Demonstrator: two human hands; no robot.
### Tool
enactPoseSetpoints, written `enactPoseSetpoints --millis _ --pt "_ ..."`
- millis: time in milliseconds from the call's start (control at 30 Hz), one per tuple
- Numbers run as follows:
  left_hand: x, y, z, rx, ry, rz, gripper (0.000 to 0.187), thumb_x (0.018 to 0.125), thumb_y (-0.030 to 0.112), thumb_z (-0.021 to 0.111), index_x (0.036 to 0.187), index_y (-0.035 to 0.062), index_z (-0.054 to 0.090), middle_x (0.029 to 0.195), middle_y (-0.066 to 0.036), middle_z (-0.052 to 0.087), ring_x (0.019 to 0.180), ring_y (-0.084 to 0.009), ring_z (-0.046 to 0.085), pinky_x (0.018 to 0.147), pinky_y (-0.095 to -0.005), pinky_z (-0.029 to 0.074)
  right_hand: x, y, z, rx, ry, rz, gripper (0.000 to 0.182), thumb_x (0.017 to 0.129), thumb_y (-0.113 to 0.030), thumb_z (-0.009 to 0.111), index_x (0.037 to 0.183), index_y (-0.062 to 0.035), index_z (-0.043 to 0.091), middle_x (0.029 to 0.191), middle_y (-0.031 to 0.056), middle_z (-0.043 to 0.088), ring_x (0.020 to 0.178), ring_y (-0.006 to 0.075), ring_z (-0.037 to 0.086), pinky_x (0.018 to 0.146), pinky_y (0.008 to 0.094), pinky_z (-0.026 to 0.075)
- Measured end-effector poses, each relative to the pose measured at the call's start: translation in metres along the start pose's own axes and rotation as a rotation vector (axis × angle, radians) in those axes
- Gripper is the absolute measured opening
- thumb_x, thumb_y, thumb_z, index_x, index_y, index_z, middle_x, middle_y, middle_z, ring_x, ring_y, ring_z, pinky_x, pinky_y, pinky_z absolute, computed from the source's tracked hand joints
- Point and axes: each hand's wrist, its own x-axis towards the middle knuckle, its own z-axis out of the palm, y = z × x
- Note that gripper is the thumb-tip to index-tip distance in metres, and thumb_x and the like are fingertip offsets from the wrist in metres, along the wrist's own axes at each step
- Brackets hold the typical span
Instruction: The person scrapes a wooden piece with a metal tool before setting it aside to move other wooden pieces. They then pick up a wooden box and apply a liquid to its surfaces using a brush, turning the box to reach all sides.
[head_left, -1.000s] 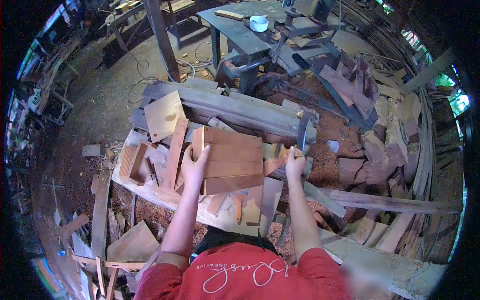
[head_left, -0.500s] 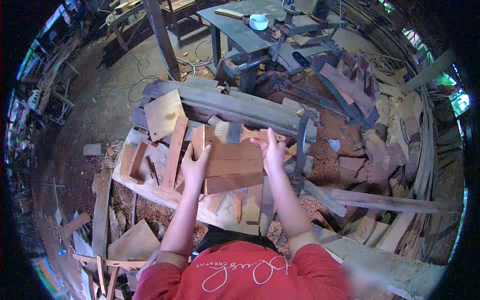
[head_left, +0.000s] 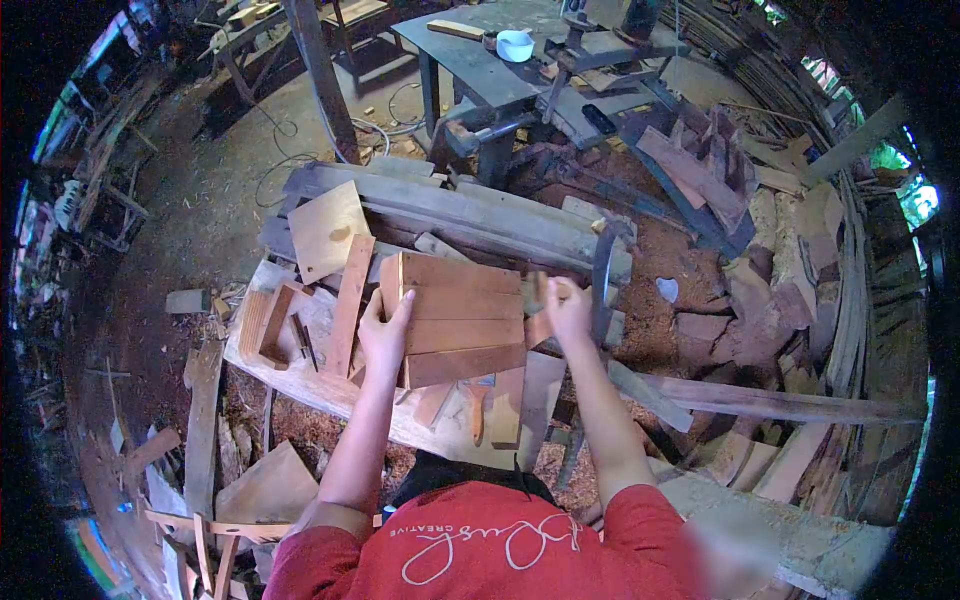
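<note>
- Two hands in use, mid-frame; person in red shirt (head_left: 500,545), bottom of frame.
- Left hand (head_left: 382,335): grasping left end of wooden box (head_left: 462,305), thumb on the top planks.
- Box: centre of frame, plank face up, slightly tilted, over the pale surface (head_left: 455,442).
- Right hand (head_left: 566,308): just beyond box's right end, fingers curled in on a brush (head_left: 537,290); brush blurred, mostly hidden, can't tell if bristles touch the box.
- Second brush (head_left: 477,412): lying on surface below box, handle toward bottom of frame.
- Short board (head_left: 508,408): right of second brush.
- Narrow plank (head_left: 352,305): slanted, left of left hand.
- Square panel (head_left: 328,232): above-left of box, dark spot on it.
- Open wooden frame (head_left: 268,328): left end of surface, thin dark tools (head_left: 304,342) beside it.
- Curved dark blade (head_left: 603,275): near right hand, right side.
- White bowl (head_left: 515,46): on dark table, top of frame.
</note>
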Motion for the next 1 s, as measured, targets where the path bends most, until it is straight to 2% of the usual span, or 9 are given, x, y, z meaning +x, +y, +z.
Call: enactPoseSetpoints --millis 133,267,367,500,600,767,833,933,1000 --pt "0.01 -0.027 0.002 0.049 0.041 0.002 0.062 0.068 0.031 0.061 0.108 -0.0105 0.039 0.103 -0.021 0.049 0.093 -0.0217 0.049 0.08 -0.0272 0.037 -0.005 -0.049 0.011 0.04 -0.061 -0.182 0.021 0.076 -0.023 0.05 0.076 -0.0031 0.055 0.068 0.0141 0.056 0.066 0.0299 0.054 0.059 0.0343 0.043" --pt "0.01 -0.024 0.001 0.051 0.005 -0.032 0.071 0.067 0.035 0.061 0.111 -0.013 0.033 0.11 -0.025 0.042 0.101 -0.0249 0.044 0.084 -0.0284 0.034 0.004 -0.094 -0.001 0.38 -0.16 0.176 0.02 0.079 -0.02 0.049 0.08 -0.0013 0.055 0.071 0.0126 0.058 0.066 0.0247 0.057 0.059 0.0299 0.044" --pt "0.013 -0.031 0.004 0.043 0.018 -0.029 0.072 0.066 0.036 0.062 0.111 -0.0128 0.033 0.11 -0.026 0.042 0.102 -0.0256 0.044 0.085 -0.0286 0.034 0.015 -0.117 -0.013 1.124 -0.15 0.441 0.024 0.082 -0.018 0.045 0.079 0.0047 0.052 0.073 0.0091 0.057 0.062 0.0228 0.058 0.06 0.0251 0.046" --pt "0.009 -0.013 0.006 0.114 0.038 -0.024 0.074 0.065 0.039 0.061 0.111 -0.0126 0.034 0.11 -0.027 0.041 0.103 -0.0273 0.043 0.085 -0.0294 0.033 0.002 -0.082 0.021 1.433 -0.066 0.766 0.022 0.08 -0.019 0.048 0.078 0.0029 0.051 0.077 0.0116 0.056 0.062 0.0247 0.058 0.057 0.0281 0.049" --pt "0.012 -0.017 0.005 0.144 0.057 -0.026 0.074 0.064 0.04 0.061 0.11 -0.012 0.035 0.109 -0.027 0.042 0.102 -0.0282 0.044 0.085 -0.0298 0.034 -0.02 -0.026 0.034 1.377 0.098 0.908 0.024 0.078 -0.02 0.05 0.079 0.004 0.05 0.077 0.0117 0.056 0.062 0.0247 0.058 0.056 0.0281 0.049" --pt "0.018 -0.036 0.002 0.118 0.023 -0.055 0.073 0.064 0.041 0.061 0.11 -0.0108 0.037 0.107 -0.026 0.044 0.1 -0.0281 0.045 0.084 -0.03 0.034 -0.02 0.035 0.007 0.988 0.249 0.809 0.026 0.078 -0.021 0.051 0.079 0.0045 0.052 0.072 0.0101 0.056 0.06 0.0228 0.058 0.054 0.0269 0.049" --pt "0.018 -0.034 0.003 0.141 0.058 -0.014 0.072 0.064 0.041 0.061 0.109 -0.0107 0.038 0.104 -0.025 0.046 0.097 -0.0271 0.048 0.081 -0.0293 0.037 -0.01 0.043 -0.001 0.369 0.058 0.55 0.016 0.077 -0.017 0.052 0.075 -0.0006 0.054 0.071 0.0075 0.057 0.056 0.0191 0.058 0.05 0.0261 0.046" --pt "0.013 -0.021 0.001 0.03 -0.003 -0.025 0.069 0.065 0.039 0.061 0.107 -0.0106 0.04 0.101 -0.024 0.049 0.093 -0.0262 0.051 0.078 -0.0285 0.038 -0.007 0.031 0.026 0.345 0.05 0.258 0.02 0.077 -0.019 0.053 0.072 0.0007 0.055 0.069 0.0079 0.057 0.056 0.0147 0.058 0.048 0.0248 0.044" --pt "0.015 -0.028 0.002 0.07 0.019 -0.016 0.067 0.065 0.038 0.061 0.107 -0.0105 0.04 0.099 -0.024 0.05 0.091 -0.026 0.052 0.077 -0.0282 0.039 -0.001 -0.041 0.01 0.031 -0.1 -0.086 0.018 0.074 -0.019 0.054 0.077 -0.0015 0.056 0.073 0.0135 0.058 0.07 0.0258 0.056 0.064 0.0312 0.043"
